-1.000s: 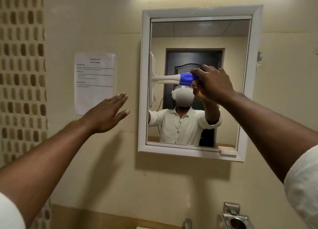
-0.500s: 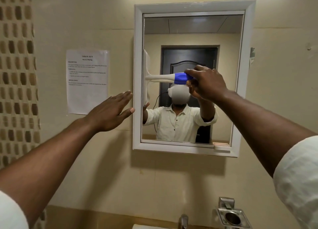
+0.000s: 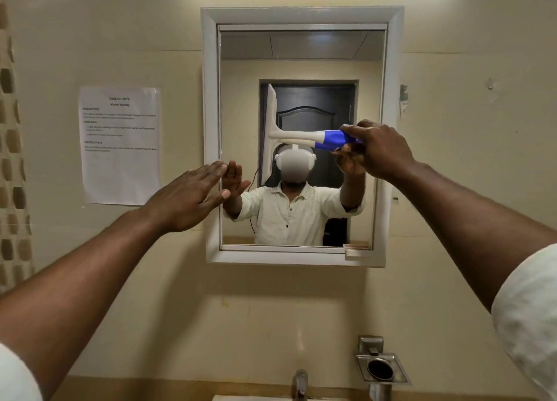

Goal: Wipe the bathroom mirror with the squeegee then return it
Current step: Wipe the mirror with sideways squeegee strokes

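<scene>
While our right hand (image 3: pixel 376 150) is closed around the blue end of the squeegee (image 3: pixel 301 135), the tool reaches away from that fist toward nine o'clock, its handle lying nearly level across the mirror (image 3: pixel 301 57) and its white blade (image 3: pixel 269 132) standing upright at the far end, running from twelve to six. We judge the blade to be against the glass, a little left of the mirror's middle, though the contact itself is hard to confirm from this angle. So the stroke turns on that crossed geometry: handle horizontal, blade vertical, which suits a sideways pull toward three o'clock, where our holding hand already sits. Our left hand (image 3: pixel 193 195) is spread flat with fingers together, holding nothing, its fingertips at the left edge of the white frame (image 3: pixel 211 99) at about nine o'clock from the blade; it looks to be steadying there. That hand is nearer the blade, but the right alone drives the tool.
</scene>
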Demonstrator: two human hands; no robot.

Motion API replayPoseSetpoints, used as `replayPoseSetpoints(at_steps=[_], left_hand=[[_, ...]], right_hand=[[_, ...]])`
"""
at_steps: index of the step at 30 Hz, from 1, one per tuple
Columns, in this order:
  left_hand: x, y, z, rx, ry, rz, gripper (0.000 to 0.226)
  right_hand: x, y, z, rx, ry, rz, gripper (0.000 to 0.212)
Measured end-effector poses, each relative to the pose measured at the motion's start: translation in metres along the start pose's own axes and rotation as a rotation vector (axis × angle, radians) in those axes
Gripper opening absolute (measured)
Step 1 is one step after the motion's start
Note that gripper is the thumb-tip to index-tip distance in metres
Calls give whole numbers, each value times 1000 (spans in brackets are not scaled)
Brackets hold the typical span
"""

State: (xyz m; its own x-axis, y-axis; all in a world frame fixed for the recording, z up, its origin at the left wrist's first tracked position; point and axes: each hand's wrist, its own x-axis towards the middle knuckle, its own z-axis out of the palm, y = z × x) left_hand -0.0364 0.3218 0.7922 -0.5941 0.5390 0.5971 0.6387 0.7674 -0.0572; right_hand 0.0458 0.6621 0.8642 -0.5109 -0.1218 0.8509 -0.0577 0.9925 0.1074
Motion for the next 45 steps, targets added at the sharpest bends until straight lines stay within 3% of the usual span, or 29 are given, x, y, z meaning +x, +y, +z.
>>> replayPoseSetpoints(at_steps=[5, 16, 24, 37, 45], left_hand=[[11, 17, 5, -36, 10, 30, 66], [46, 66, 24, -164, 78, 176, 80], [58, 107, 27, -170, 17, 194, 81], [41, 94, 16, -201, 84, 220, 78], [2, 27, 1, -71, 55, 46, 68]], right_hand=[[-16, 28, -16, -11, -18, 55, 47], [-55, 96, -72, -195, -48, 167, 35], [-76, 125, -105, -280, -48, 234, 34], [-70, 115, -104, -272, -30, 122, 33], [-37, 18, -45, -72, -66, -71, 38]])
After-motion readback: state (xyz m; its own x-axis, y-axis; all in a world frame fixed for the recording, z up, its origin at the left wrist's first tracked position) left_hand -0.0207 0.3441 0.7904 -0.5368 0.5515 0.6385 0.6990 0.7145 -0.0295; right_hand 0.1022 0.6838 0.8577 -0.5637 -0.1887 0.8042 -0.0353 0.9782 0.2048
